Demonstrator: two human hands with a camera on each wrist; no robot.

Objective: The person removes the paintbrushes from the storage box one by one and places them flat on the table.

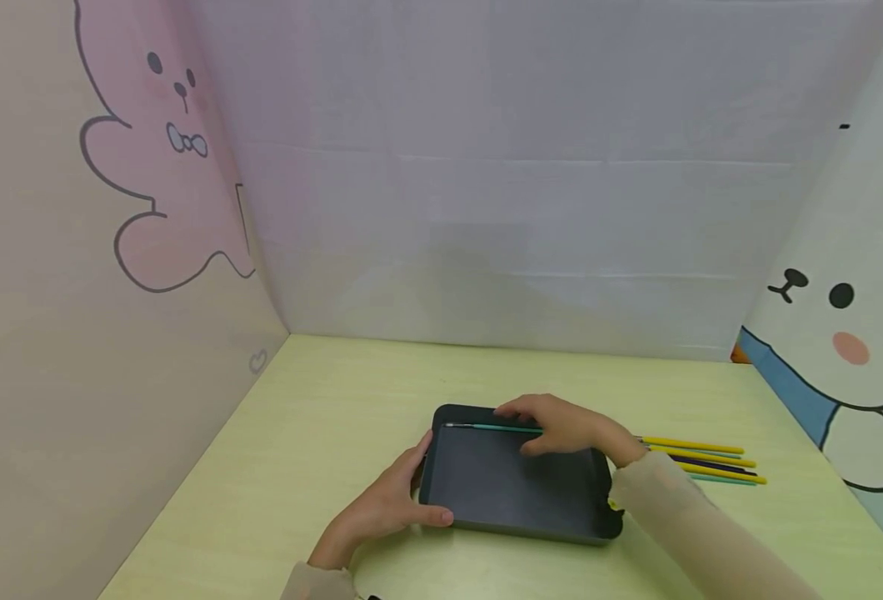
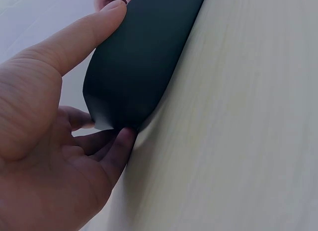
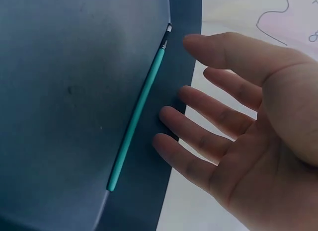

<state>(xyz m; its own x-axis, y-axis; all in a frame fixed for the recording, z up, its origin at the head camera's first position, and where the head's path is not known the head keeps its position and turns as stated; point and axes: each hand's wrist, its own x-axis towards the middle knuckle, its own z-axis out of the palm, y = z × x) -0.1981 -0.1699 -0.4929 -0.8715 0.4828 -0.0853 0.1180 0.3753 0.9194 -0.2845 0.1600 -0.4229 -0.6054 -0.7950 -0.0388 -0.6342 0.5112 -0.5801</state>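
A dark, shallow rectangular tray [image 1: 516,492] lies on the table in the head view. My left hand [image 1: 389,500] grips its left end, the thumb at the near corner and the other fingers along the left side. In the left wrist view those fingertips [image 2: 126,136] sit low at the tray's corner. One thin paintbrush [image 3: 136,114] with a teal handle lies inside, along the far wall. Over the far right part of the tray is my right hand [image 1: 565,425], fingers spread and relaxed, with nothing in them. It covers the brush's handle end in the head view.
Several paintbrushes [image 1: 711,467] with yellow, teal and dark handles lie on the table right of the tray, partly behind the right forearm. A small yellow bit [image 1: 613,504] shows at the tray's right edge. Cartoon-printed sheets [image 1: 179,208] enclose the pale table [image 1: 261,500].
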